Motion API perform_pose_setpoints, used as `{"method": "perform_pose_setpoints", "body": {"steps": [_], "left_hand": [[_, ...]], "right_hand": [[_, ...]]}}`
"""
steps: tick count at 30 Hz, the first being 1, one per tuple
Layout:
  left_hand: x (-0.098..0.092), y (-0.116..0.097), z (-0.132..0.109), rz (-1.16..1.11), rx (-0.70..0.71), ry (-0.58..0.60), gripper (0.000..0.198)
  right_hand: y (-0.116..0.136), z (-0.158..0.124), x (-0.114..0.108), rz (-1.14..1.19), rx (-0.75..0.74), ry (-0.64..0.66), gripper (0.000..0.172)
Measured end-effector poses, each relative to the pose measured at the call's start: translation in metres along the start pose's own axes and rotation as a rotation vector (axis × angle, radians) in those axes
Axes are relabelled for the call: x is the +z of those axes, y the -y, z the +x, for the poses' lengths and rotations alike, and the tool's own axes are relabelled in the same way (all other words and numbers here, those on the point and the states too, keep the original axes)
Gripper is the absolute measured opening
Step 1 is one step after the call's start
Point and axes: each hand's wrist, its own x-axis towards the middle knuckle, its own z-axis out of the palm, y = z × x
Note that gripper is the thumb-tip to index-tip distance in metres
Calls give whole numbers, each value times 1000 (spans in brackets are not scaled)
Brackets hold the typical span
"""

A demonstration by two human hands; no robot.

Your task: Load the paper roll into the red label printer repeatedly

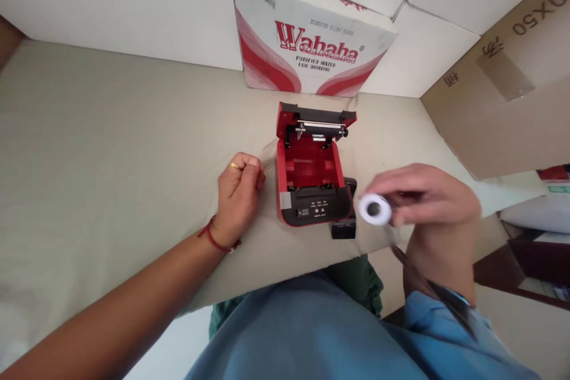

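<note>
Left of a red and black label printer [316, 166], my left hand [240, 190] rests closed on the table, and I see nothing in it. The printer stands with its lid [317, 117] raised, showing a bare red compartment with a roller under the lid. My right hand [423, 196], slightly blurred, pinches a small white paper roll [375, 209] off to the printer's right. The roll's end with its dark core faces me. Partly behind the printer's right side sits a black block [344, 228], whose kind I cannot make out.
A Wahaha water carton [312, 41] leans against white panels [133, 6] behind the printer. To the right stands a large brown cardboard box [503, 83]. A pale cloth covers the table [111, 160]. A dark blurred strip [431, 291] crosses my right forearm.
</note>
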Motion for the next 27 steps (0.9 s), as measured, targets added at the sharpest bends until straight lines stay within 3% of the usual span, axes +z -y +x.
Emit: {"method": "perform_pose_setpoints", "body": {"steps": [4,7,9,14,20,24,26,27], "left_hand": [[-10,-12,-13,269,534,-35,10],[-10,-24,-25,353,884,66,27],[-6,-30,-30,387,1018,145,33],[0,-41,-35,507,1055,276,23],[-3,-47,-36,575,1065,321,17],[-4,-48,-38,600,1074,305,16],[-4,-50,-38,617,1082,305,15],[-4,-51,-38,625,1087,305,14]], "right_hand": [[-2,62,39,-171,191,-288,41],[3,92,59,-430,338,-335,44],[10,104,65,-565,434,-298,47],[22,121,67,-757,581,-225,49],[16,123,67,-748,528,-245,47],[7,92,66,-414,226,-396,27],[1,76,63,-208,124,-570,19],[-4,70,61,-137,99,-704,22]]}}
